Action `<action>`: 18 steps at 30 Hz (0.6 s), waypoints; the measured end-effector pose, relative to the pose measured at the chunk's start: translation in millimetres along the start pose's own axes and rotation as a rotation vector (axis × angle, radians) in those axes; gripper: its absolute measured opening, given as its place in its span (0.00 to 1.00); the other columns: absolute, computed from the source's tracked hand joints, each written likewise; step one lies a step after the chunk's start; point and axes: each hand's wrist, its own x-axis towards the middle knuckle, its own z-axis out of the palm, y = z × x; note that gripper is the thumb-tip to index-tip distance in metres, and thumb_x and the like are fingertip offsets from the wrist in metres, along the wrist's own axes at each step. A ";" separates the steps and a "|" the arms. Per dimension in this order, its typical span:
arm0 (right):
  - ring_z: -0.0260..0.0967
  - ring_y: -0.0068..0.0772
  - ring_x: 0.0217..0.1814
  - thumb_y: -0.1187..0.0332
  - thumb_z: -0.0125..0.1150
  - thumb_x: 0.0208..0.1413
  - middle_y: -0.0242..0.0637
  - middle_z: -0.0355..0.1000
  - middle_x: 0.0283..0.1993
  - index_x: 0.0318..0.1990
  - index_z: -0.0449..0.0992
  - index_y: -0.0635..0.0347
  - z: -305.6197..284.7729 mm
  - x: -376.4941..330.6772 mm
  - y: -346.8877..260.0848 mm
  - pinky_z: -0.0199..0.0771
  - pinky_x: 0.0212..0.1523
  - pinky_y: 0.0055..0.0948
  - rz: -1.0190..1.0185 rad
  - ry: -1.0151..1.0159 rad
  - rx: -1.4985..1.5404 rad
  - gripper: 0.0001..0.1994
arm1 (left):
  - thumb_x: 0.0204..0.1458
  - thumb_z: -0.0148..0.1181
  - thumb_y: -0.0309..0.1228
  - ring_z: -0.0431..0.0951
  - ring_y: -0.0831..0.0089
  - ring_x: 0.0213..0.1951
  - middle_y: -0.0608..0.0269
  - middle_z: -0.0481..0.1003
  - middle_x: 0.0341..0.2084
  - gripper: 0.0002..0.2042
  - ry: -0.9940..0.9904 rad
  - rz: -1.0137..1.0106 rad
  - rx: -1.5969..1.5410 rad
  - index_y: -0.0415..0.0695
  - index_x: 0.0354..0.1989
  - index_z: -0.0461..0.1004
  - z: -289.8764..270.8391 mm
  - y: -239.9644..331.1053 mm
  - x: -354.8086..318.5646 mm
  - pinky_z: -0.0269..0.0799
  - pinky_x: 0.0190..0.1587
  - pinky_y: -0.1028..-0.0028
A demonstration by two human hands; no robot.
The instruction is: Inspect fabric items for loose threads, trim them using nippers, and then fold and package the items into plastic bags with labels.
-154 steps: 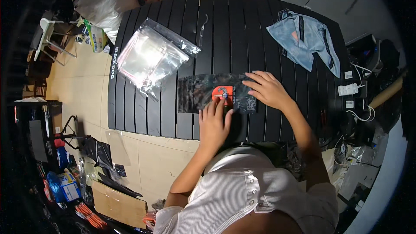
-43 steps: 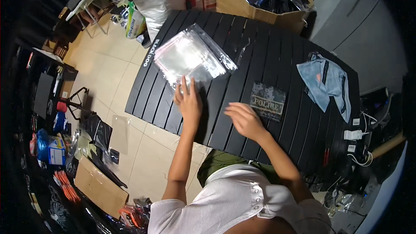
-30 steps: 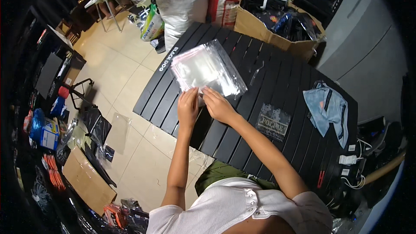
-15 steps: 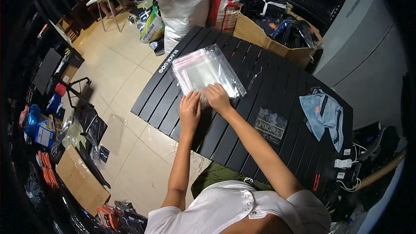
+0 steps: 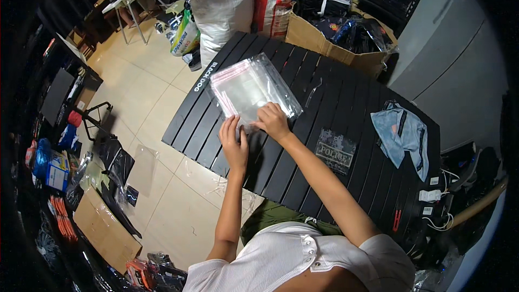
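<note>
Only 1 view was given: a head-worn fisheye camera looked steeply down from above the person's shoulders onto the black slatted tabletop point(image 5: 346, 97), fairly near. It faced forward and left, taking in the tiled floor point(image 5: 146, 97); straight edges bent near the rim.

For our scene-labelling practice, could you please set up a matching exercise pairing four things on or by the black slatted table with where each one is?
Things:
1. stack of clear plastic bags
2. camouflage patch
3. light blue cloth
4. cardboard box

Places:
A. on the floor beyond the table's far edge
B. near the table's right end
C. under the fingertips of the left hand and right hand
D. on the table, right of the right forearm

Pairs: 1-C, 2-D, 3-B, 4-A
</note>
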 end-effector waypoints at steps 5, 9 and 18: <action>0.63 0.38 0.33 0.60 0.66 0.35 0.34 0.65 0.26 0.22 0.68 0.58 -2.1 -5.4 1.7 0.63 0.35 0.33 -0.100 0.010 0.001 0.15 | 0.49 0.50 0.21 0.69 0.63 0.40 0.55 0.69 0.38 0.10 0.056 -0.184 -0.100 0.38 0.41 0.69 1.3 7.1 -36.6 0.64 0.45 0.69; 0.64 0.38 0.34 0.63 0.62 0.43 0.35 0.67 0.28 0.23 0.70 0.61 -3.3 -9.6 2.1 0.63 0.36 0.33 -0.068 -0.080 0.148 0.11 | 0.52 0.47 0.22 0.70 0.65 0.44 0.53 0.69 0.41 0.12 -0.082 -0.356 -0.319 0.35 0.45 0.65 9.9 7.4 -45.7 0.64 0.48 0.72; 0.66 0.45 0.42 0.68 0.49 0.53 0.45 0.71 0.36 0.35 0.73 0.66 -12.5 -17.4 -0.3 0.64 0.44 0.36 0.259 -0.242 0.430 0.10 | 0.51 0.49 0.28 0.60 0.55 0.55 0.48 0.63 0.53 0.22 -0.326 -0.118 0.054 0.36 0.56 0.59 22.6 -2.4 -36.8 0.52 0.58 0.63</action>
